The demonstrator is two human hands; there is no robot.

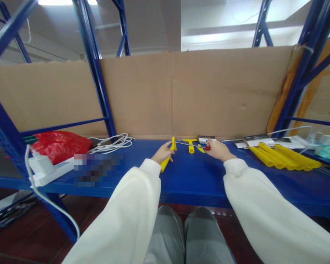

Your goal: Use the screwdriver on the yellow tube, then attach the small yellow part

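Observation:
My left hand [161,153] grips a yellow tube piece [169,154] that lies tilted on the blue shelf [189,176]. My right hand [217,149] holds a thin metal tool with a red handle [207,148]; its shaft [187,144] reaches left toward the top of the yellow piece. Between the hands, at the back, lies a yellow T-shaped piece [190,143]. Both arms wear white sleeves.
Several long yellow tubes [283,157] lie at the right, with small boxes [257,139] and white cables behind them. A coil of white cable [112,143], a red bag [59,145] and a white power strip [48,170] sit at the left. Cardboard [181,91] backs the shelf between blue uprights.

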